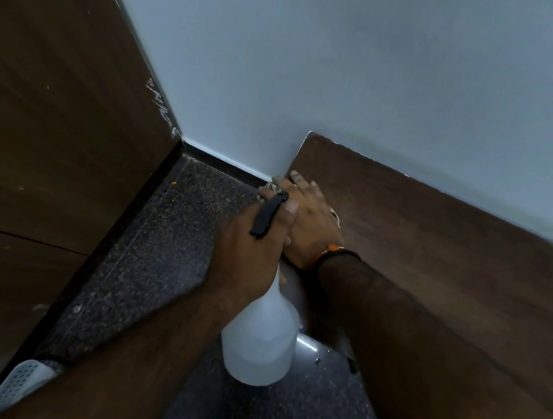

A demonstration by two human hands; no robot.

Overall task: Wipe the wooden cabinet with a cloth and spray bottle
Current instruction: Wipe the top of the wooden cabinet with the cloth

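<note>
One view is all I get, from the head camera looking down. I see two hands, one spray bottle, one cloth and one low wooden cabinet.

My left hand (pixel 251 241) is wrapped tight around the neck of the spray bottle (pixel 258 340). Its thumb lies up beside the black trigger (pixel 268 216), and the other fingers curl round the far side, where I cannot see them. The white bottle hangs down below my fist, over the dark speckled floor (pixel 146 249), just beside the cabinet's near corner.

My right hand (pixel 305 217) lies flat on the top of the wooden cabinet (pixel 434 261), at its left edge near the pale wall (pixel 353 63). The fingers (pixel 297 180) are stretched out and press down. The cloth (pixel 269 187) is under that hand. Only a small light bit pokes out past the fingertips at the cabinet's edge, and a little more shows by the wrist side. My two hands touch each other, the left one lying partly over the right.

I count one orange and black band (pixel 330 255) on my right wrist. One tall brown wooden panel (pixel 55 115) stands on the left and meets the wall in the corner. One white thing with small holes (pixel 19 383) sits at the bottom left, and I cannot tell what it is.
</note>
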